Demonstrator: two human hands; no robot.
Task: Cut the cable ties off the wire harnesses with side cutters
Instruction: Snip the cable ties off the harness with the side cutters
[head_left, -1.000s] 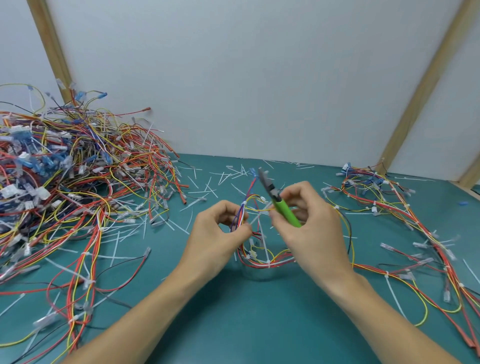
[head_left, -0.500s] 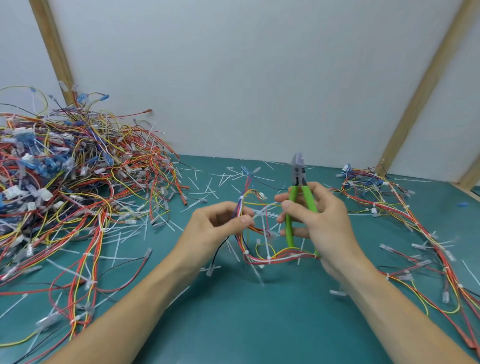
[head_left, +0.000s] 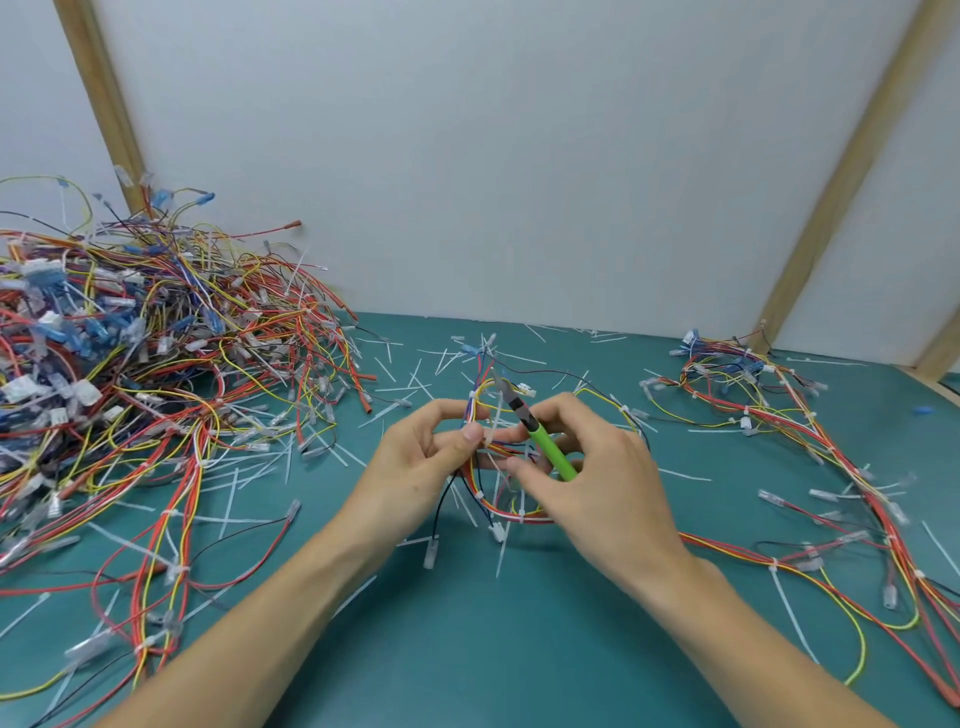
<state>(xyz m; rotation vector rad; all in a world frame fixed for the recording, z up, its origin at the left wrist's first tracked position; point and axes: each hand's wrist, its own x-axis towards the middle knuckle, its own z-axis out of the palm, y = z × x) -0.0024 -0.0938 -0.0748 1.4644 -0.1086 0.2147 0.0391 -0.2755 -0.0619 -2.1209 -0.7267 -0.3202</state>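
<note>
One right hand (head_left: 597, 467) around side cutters (head_left: 540, 431), tip up-left; left hand (head_left: 421, 457) pinching harness (head_left: 493, 499)

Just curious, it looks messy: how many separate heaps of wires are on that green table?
3: a big pile at left, a smaller heap at right, one harness held between the hands. Some may lie out of view.

Two hands (head_left: 415, 462), one side cutters (head_left: 545, 441)

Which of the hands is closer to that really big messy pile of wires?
Left. The left hand sits just right of the big wire pile, pinching a harness. The right hand, gripping the green side cutters, is farther right, beyond the left hand.
</note>
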